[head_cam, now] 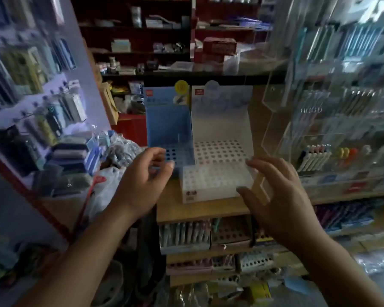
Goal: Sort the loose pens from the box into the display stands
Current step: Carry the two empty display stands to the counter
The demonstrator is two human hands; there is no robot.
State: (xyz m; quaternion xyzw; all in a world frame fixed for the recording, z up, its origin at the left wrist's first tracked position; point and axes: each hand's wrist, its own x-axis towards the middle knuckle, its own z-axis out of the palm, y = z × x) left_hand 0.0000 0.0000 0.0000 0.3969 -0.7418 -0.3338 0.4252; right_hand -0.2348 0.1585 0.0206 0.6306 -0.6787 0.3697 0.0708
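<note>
Two display stands on the wooden shelf point(200, 207), side by side and touching: one blue stand point(167, 120) at left, one white stand point(222, 129) at right. Each upright, backboard at the rear, perforated tiers in front; holes too blurred to count.

Two hands in view. Left hand point(140, 182): in front of the blue stand's lower tier, fingers loosely curled, thumb and forefinger apart, clamped on nothing; contact with the stand's front edge impossible to tell. Right hand point(277, 202): just beside the white stand's front right corner, fingers straight and spread, gripping nothing.

One shelf lower, one pen-filled stand point(184, 234) beside one brown perforated stand point(231, 233). At right, one clear acrylic rack point(319, 129) with pens upright in it. At left, one plastic bag point(106, 187).
</note>
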